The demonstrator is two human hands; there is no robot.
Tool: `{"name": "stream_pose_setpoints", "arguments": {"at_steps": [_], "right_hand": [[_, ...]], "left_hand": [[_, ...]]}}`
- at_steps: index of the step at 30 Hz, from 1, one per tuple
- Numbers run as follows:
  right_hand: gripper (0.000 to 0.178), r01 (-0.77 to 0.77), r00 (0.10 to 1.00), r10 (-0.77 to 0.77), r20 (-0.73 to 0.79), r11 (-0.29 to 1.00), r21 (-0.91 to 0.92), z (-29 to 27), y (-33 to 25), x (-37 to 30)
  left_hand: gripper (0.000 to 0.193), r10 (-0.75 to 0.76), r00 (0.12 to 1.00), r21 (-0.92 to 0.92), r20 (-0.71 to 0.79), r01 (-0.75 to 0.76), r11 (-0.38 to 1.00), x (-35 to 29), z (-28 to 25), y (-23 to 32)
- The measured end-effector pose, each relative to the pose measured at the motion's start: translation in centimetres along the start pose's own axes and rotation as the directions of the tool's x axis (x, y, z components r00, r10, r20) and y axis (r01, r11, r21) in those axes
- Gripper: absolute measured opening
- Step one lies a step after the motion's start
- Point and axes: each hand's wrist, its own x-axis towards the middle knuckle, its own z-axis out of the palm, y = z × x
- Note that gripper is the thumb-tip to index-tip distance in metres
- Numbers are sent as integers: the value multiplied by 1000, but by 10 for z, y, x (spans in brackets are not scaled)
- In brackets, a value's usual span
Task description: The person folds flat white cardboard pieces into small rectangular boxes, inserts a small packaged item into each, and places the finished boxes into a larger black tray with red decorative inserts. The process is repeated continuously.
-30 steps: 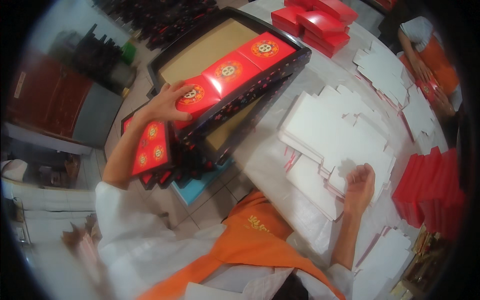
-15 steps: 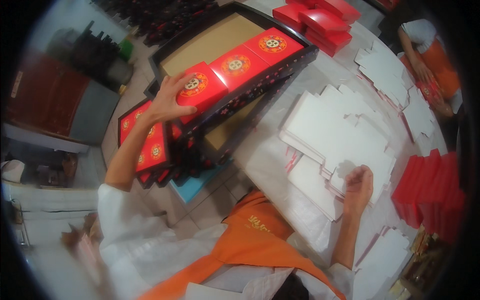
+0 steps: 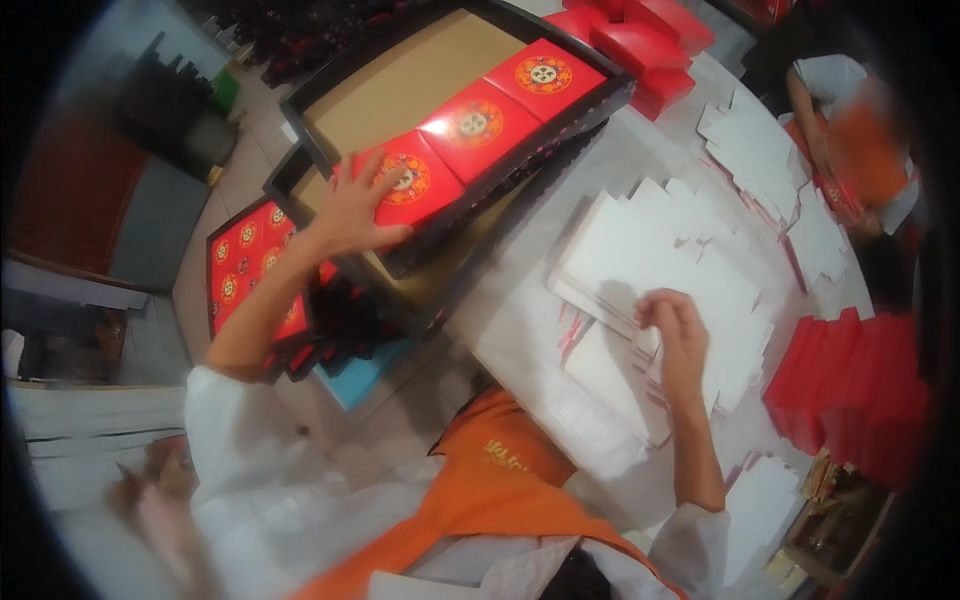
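My left hand (image 3: 352, 208) lies with fingers spread on the left end of a red box (image 3: 415, 180) with a round floral emblem. This box is in a row with two more red boxes, a middle box (image 3: 475, 122) and a far box (image 3: 543, 75), along the near side of a black-rimmed tray (image 3: 590, 98). The rest of the tray shows a bare tan bottom. My right hand (image 3: 680, 340) hovers over a stack of flat white box blanks (image 3: 660, 245), its fingers loosely curled with nothing visible in them.
Another black tray (image 3: 290, 170) sits beneath the first. Lower left is a filled tray of red boxes (image 3: 250, 260). Red boxes (image 3: 640, 50) are piled at the table's far end, more red boxes (image 3: 845, 385) at the right. A co-worker (image 3: 850, 130) handles something red across the table.
The left-end box now sits level in line with the other two. My left hand has opened wider on it. My right hand has moved left and up over the white blanks.
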Motion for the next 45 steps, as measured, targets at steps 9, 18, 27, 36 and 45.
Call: {"name": "stream_pose_setpoints", "arguments": {"at_steps": [9, 18, 27, 36, 45], "right_hand": [[36, 773, 628, -570, 529, 379, -509, 101, -3, 111], [25, 854, 474, -463, 749, 36, -519, 163, 25, 165], [34, 874, 477, -542, 692, 375, -309, 176, -35, 138], [35, 898, 437, -630, 642, 260, -355, 205, 7, 77], [36, 894, 446, -618, 647, 275, -353, 206, 6, 77]], "left_hand": [[58, 10, 937, -281, -349, -114, 953, -10, 32, -20], [77, -77, 882, -376, -464, -117, 919, -22, 46, -7], [77, -216, 854, -627, -474, -155, 763, -45, -26, -23], [72, -404, 873, -718, -274, 94, 690, -102, 17, -8], [55, -322, 864, -257, -386, 234, 937, -98, 20, -3]]}}
